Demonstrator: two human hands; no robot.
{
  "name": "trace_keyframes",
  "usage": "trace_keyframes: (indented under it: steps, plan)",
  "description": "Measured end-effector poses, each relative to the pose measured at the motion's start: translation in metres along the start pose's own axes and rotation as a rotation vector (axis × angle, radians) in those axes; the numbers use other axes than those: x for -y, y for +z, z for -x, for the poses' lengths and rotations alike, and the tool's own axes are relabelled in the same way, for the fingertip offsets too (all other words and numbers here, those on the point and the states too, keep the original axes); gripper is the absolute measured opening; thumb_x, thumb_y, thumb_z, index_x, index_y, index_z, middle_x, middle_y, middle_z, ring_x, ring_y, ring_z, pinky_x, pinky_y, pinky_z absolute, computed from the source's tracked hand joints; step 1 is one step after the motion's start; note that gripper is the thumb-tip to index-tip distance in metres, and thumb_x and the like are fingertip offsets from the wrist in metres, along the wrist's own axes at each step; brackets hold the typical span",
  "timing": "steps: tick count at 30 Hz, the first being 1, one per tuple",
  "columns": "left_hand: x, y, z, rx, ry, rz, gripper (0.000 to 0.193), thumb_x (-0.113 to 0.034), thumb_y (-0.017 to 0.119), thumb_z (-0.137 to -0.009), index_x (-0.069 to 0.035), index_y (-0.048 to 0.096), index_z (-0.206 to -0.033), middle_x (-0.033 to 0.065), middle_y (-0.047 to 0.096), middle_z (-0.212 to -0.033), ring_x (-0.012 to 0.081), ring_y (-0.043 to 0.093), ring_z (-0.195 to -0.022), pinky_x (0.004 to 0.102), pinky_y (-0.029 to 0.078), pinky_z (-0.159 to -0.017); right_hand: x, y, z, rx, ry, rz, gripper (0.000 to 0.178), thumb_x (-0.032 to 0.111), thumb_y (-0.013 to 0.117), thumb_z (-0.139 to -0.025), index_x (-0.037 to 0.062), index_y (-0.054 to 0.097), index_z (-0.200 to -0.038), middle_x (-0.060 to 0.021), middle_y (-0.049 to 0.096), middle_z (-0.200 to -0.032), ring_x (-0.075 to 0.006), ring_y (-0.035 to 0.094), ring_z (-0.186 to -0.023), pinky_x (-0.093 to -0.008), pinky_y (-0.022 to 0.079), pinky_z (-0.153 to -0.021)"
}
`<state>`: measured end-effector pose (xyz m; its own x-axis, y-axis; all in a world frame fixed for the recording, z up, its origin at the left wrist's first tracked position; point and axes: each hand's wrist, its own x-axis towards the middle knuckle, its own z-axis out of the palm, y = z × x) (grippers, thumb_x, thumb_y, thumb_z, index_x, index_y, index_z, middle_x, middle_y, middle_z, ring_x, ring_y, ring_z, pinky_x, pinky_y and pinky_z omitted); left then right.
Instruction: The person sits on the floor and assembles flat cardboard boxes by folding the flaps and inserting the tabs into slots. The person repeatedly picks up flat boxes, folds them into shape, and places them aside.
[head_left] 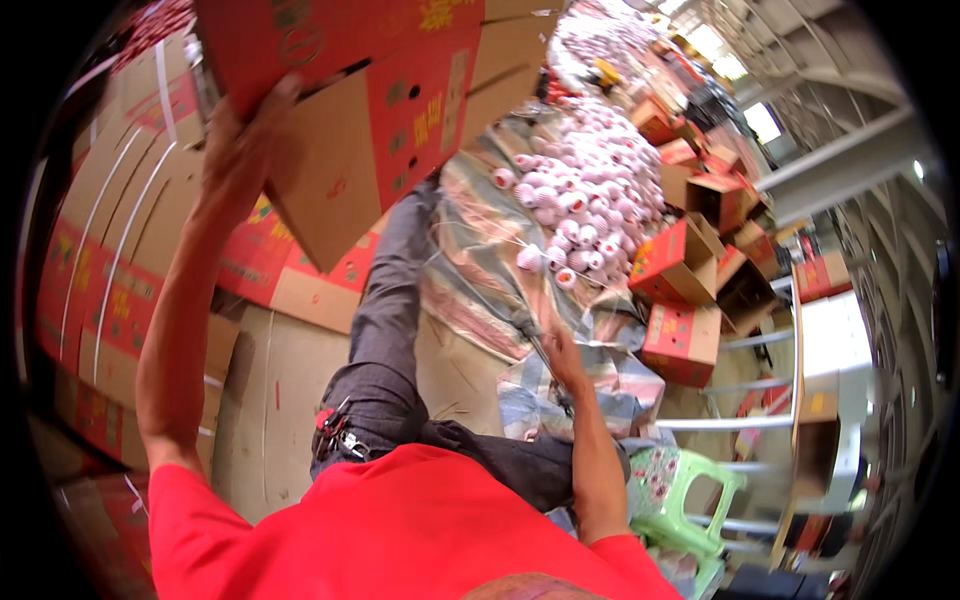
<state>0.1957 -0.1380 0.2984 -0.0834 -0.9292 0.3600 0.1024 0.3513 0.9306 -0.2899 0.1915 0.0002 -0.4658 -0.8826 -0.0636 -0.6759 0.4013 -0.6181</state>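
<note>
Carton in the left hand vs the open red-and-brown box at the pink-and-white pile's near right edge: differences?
Pose: the carton is held up by the left hand; the open box sits unheld beside the pink-and-white pile.
Shape: the carton shows panels, no hollow visible; the open box is squared up, its hollow showing.
Framing: the carton runs off the top edge; the open box doesn't.
Both: red-and-brown printed cardboard.
</note>
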Motion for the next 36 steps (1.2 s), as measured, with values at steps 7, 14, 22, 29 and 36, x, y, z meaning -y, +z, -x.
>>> trace_keyframes:
  steps: [7,14,22,29,36]
  plan:
    - [0.078,0.038,0.019,0.359,-0.191,0.441,0.040,-0.025,0.065,-0.108,-0.007,0.060,-0.143,0.0043,0.071,-0.128,0.0131,0.070,-0.103,0.0321,0.058,-0.085,0.016,-0.226,-0.021,-0.528,0.078,-0.958,0.057,0.049,0.044,-0.113,0.0062,0.048,-0.151,-0.0098,0.057,-0.151,-0.0226,0.056,-0.135,-0.0394,0.039,-0.118]
    - [0.156,0.097,0.043,0.644,-0.450,0.625,0.038,-0.025,0.063,-0.108,-0.007,0.061,-0.142,0.0066,0.073,-0.128,0.0166,0.073,-0.106,0.0337,0.061,-0.088,-0.027,-0.272,0.125,-0.151,0.301,-1.137,0.049,0.036,0.055,-0.111,0.0049,0.056,-0.150,-0.0076,0.068,-0.137,-0.0209,0.069,-0.118,-0.0374,0.059,-0.100]
    - [0.322,0.190,0.033,0.656,-0.280,-0.122,0.036,-0.023,0.069,-0.102,0.000,0.067,-0.130,0.0117,0.078,-0.105,0.0221,0.075,-0.094,0.0342,0.060,-0.084,0.082,-0.291,0.158,-0.303,0.261,-0.941,0.042,0.017,0.065,-0.106,-0.0002,0.058,-0.144,-0.0096,0.071,-0.130,-0.0182,0.071,-0.110,-0.0344,0.063,-0.087]
    - [0.283,0.291,0.101,0.853,-0.025,-0.305,0.049,-0.026,0.073,-0.095,0.001,0.065,-0.135,0.0263,0.069,-0.132,0.0414,0.066,-0.124,0.0436,0.052,-0.106,0.207,-0.358,0.149,-0.418,0.243,-0.536,0.028,0.018,0.060,-0.108,0.0004,0.066,-0.129,-0.0061,0.074,-0.112,-0.0111,0.071,-0.093,-0.0304,0.060,-0.078]
    - [0.158,0.295,0.104,0.754,0.167,-0.131,0.062,-0.028,0.074,-0.098,-0.001,0.052,-0.149,0.0253,0.059,-0.145,0.0415,0.061,-0.128,0.0468,0.049,-0.111,0.284,-0.351,0.112,-0.388,0.036,0.139,0.024,0.021,0.062,-0.107,0.0014,0.071,-0.118,-0.0054,0.076,-0.097,-0.0111,0.067,-0.087,-0.0307,0.054,-0.076]
